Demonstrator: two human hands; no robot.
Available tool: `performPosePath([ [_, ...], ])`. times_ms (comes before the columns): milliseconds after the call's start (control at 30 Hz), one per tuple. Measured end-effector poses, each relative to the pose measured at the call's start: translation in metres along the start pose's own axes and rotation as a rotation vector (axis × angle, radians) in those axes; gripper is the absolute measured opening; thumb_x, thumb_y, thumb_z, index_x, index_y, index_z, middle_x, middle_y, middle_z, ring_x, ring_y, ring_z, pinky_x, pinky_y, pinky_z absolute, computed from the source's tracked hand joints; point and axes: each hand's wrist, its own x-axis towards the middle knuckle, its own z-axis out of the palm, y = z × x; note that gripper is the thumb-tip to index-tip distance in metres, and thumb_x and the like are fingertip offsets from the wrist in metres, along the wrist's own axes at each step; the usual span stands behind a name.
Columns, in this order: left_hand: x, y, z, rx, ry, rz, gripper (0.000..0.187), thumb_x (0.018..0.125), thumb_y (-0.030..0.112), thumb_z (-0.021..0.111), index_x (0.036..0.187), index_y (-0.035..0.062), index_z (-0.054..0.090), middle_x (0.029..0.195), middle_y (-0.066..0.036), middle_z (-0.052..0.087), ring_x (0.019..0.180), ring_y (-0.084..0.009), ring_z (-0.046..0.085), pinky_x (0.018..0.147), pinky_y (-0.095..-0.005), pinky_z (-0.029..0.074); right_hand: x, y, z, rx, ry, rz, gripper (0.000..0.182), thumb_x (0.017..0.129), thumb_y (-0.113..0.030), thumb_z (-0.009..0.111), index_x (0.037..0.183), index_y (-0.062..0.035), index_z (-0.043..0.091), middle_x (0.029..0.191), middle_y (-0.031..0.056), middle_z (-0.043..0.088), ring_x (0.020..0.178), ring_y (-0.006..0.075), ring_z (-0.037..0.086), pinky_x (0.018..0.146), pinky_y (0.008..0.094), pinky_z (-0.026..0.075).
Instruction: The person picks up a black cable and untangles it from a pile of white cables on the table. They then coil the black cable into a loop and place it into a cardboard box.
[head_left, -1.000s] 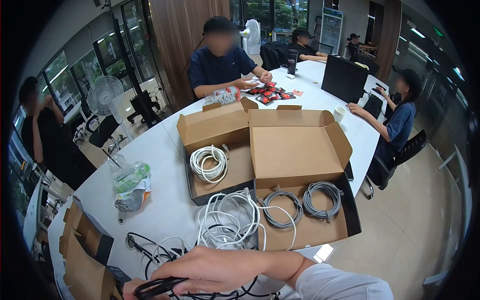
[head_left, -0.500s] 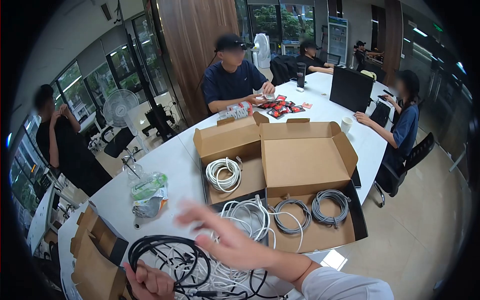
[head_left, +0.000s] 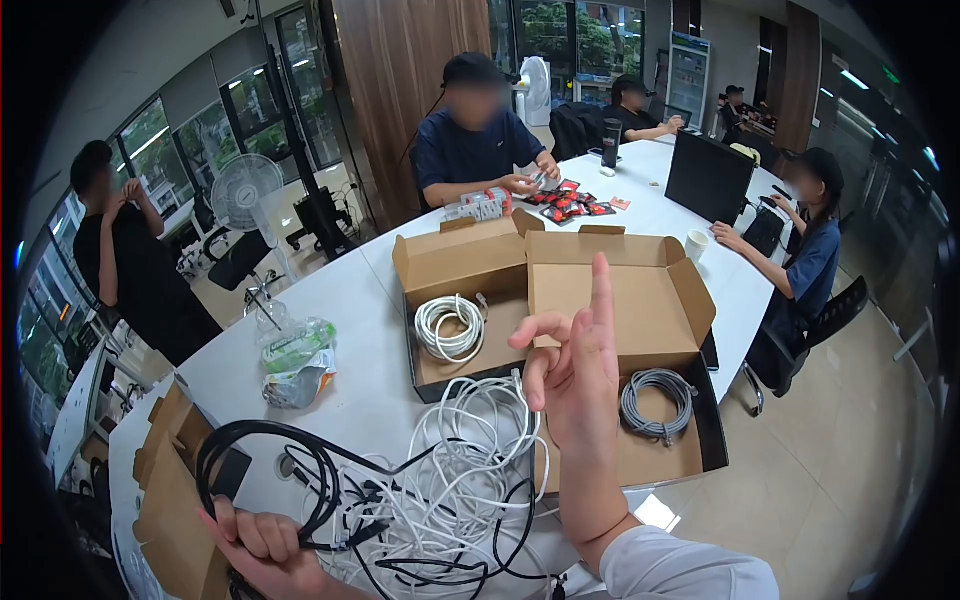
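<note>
My left hand [head_left: 258, 540] is closed around a looped black cable [head_left: 262, 428], lifted at the lower left. A strand of it runs right toward a tangled heap of white cables [head_left: 475, 440] and other black cables on the table. My right hand [head_left: 580, 375] is raised over the open cardboard boxes with nothing in it. Its index finger points up and the other fingers are partly bent, apart. A coiled white cable [head_left: 430, 335] lies in the left box [head_left: 505, 345]. A coiled grey cable [head_left: 632, 400] lies in the right box [head_left: 640, 310]; my forearm hides part of that box.
Another open cardboard box [head_left: 165, 515] stands at the left. A crumpled green-and-white plastic package [head_left: 300, 350] lies on the white table [head_left: 350, 285]. Across it, a person [head_left: 470, 140] handles small items near red-and-black packets [head_left: 570, 205]. A monitor [head_left: 708, 178] and paper cup [head_left: 697, 243] stand right.
My right hand has risen and moved right, from above the black cable to over the boxes, now covering one grey coil. My left hand has shifted left and up slightly with the black cable.
</note>
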Motion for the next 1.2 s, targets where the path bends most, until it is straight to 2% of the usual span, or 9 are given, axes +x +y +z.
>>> performPosePath([
  [167,0.000,-0.001,-0.007,-0.046,-0.043,-0.054,0.028,0.104,0.024,0.032,0.078,0.0128,0.032,0.047,0.003,0.017,0.036,-0.0057,0.008,0.033,-0.0235,0.013,-0.001,0.006,-0.001,0.065,0.040,-0.003,0.066,0.103,-0.030,0.035,0.149,-0.0180,-0.011,0.088,0.0163,0.061,0.042,0.0095,0.048,0.035,0.0193,0.038],
  [333,0.003,0.003,-0.008,-0.091,-0.073,-0.070,0.027,0.104,0.023,0.032,0.079,0.0129,0.032,0.047,0.003,0.019,0.036,-0.0056,0.009,0.034,-0.0231,0.013,0.003,0.015,-0.007,0.266,0.100,0.053,0.054,0.101,-0.026,0.034,0.147,-0.0052,0.014,0.088,0.0140,0.061,0.041,0.0102,0.045,0.037,0.0215,0.034],
  [467,0.002,0.004,-0.008,-0.096,0.001,-0.045,0.027,0.104,0.024,0.032,0.079,0.0125,0.031,0.048,0.003,0.019,0.036,-0.0056,0.009,0.034,-0.0230,0.013,0.005,0.002,0.002,0.462,0.284,0.211,0.052,0.099,-0.023,0.034,0.146,-0.0069,0.018,0.090,0.0107,0.061,0.043,0.0091,0.044,0.037,0.0212,0.034],
  [567,0.002,0.003,-0.008,-0.108,0.025,-0.032,0.027,0.104,0.024,0.032,0.080,0.0124,0.031,0.048,0.002,0.019,0.036,-0.0055,0.009,0.034,-0.0229,0.013,-0.006,-0.005,0.000,0.296,0.173,-0.026,0.052,0.099,-0.021,0.033,0.146,-0.0053,0.019,0.095,0.0105,0.058,0.043,0.0065,0.042,0.035,0.0208,0.037],
  [700,0.003,0.004,-0.008,-0.112,0.019,-0.033,0.027,0.104,0.023,0.033,0.080,0.0124,0.031,0.048,0.002,0.019,0.036,-0.0055,0.010,0.033,-0.0227,0.013,-0.017,-0.016,0.009,0.128,0.143,-0.319,0.059,0.098,-0.018,0.031,0.149,-0.0094,0.004,0.085,0.0135,0.061,0.035,0.0091,0.041,0.033,0.0212,0.035],
  [733,0.002,0.004,-0.006,-0.109,0.033,-0.032,0.027,0.104,0.023,0.033,0.080,0.0125,0.031,0.048,0.002,0.019,0.036,-0.0056,0.010,0.033,-0.0227,0.013,-0.017,-0.017,0.011,0.097,0.163,-0.333,0.061,0.098,-0.018,0.030,0.149,-0.0102,-0.002,0.082,0.0141,0.061,0.034,0.0091,0.040,0.033,0.0203,0.035],
  [933,0.003,-0.001,-0.003,-0.114,0.049,-0.030,0.027,0.104,0.024,0.032,0.079,0.0130,0.030,0.047,0.003,0.019,0.035,-0.0059,0.009,0.033,-0.0234,0.012,-0.015,-0.016,0.010,0.139,0.175,-0.271,0.062,0.097,-0.019,0.031,0.149,-0.0091,0.000,0.079,0.0130,0.060,0.033,0.0085,0.039,0.032,0.0207,0.035],
  [1033,0.001,0.001,-0.006,-0.087,0.041,-0.033,0.028,0.104,0.024,0.031,0.079,0.0130,0.030,0.047,0.003,0.020,0.035,-0.0059,0.009,0.032,-0.0235,0.012,-0.016,-0.015,0.004,0.152,0.098,-0.318,0.057,0.099,-0.018,0.027,0.148,-0.0038,0.002,0.085,0.0123,0.060,0.034,0.0068,0.040,0.030,0.0206,0.034],
  [1200,0.002,0.000,-0.005,-0.073,0.079,-0.027,0.028,0.104,0.024,0.031,0.079,0.0130,0.031,0.048,0.003,0.019,0.035,-0.0061,0.010,0.032,-0.0237,0.012,-0.036,-0.032,0.018,-0.079,0.046,-0.721,0.063,0.097,-0.017,0.032,0.148,-0.0019,-0.002,0.082,0.0135,0.058,0.034,0.0102,0.041,0.030,0.0219,0.034],
])
